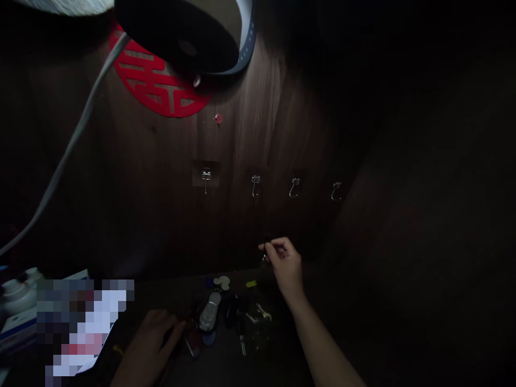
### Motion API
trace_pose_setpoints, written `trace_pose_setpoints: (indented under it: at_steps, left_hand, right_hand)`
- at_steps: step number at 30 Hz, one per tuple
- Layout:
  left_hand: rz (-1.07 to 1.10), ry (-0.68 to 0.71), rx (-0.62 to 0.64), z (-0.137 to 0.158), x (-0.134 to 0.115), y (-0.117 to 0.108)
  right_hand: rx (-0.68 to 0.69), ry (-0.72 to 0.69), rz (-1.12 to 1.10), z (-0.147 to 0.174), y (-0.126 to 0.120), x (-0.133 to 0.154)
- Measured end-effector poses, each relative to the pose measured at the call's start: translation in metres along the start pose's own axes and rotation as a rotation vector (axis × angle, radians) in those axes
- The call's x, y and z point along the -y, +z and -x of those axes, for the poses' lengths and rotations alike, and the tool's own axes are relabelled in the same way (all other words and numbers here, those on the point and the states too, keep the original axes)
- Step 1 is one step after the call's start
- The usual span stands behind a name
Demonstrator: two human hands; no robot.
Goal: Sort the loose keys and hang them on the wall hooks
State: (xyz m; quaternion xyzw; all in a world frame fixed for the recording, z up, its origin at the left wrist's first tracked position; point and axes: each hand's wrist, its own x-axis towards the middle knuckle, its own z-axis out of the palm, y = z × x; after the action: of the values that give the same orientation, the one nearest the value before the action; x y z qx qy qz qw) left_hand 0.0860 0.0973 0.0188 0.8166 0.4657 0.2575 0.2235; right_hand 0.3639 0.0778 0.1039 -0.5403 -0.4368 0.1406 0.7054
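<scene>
My right hand (287,263) is raised in front of the dark wood panel. Its thumb and fingers pinch a small dark item with a shiny metal bit (264,259), too dim to name. My left hand (155,338) lies low over the dark surface, thumb and fingers apart, beside a reddish tag (193,343). Between the hands lie a silver-grey remote (210,312), a black key fob (230,310), a key with a metal blade (242,344), brass-coloured keys (263,312), pale round tags (222,281), a blue round tag (208,338) and a yellow-green tag (251,284).
Several metal hooks, among them a left one (206,177) and a right one (336,189), run along the panel. Above are a red paper cutout (169,91), a pin (218,118) and a dark lamp-like object (177,37) with a white cable (80,123). White bottles (18,295) stand left.
</scene>
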Motion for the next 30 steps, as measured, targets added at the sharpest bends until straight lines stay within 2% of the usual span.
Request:
trace_pose_setpoints:
  at_steps: [6,11,15,21,30]
  left_hand:
    - [0.028,-0.010,-0.006,0.001,-0.001,-0.001]
    - [0.037,-0.006,-0.024,0.001,-0.001,-0.001]
    - [0.054,0.014,-0.040,0.000,0.001,0.001]
    - [0.021,-0.003,-0.032,0.000,0.000,0.000]
    - [0.013,-0.003,-0.009,-0.001,-0.001,0.000]
  right_hand:
    - [-0.054,-0.244,-0.034,-0.038,0.028,0.043]
    - [-0.085,-0.322,-0.007,-0.057,0.041,0.055]
    - [-0.092,-0.285,0.073,-0.063,0.045,0.047]
    - [-0.031,-0.208,0.115,-0.065,0.048,0.026]
    - [0.087,-0.066,0.073,-0.043,0.032,-0.004]
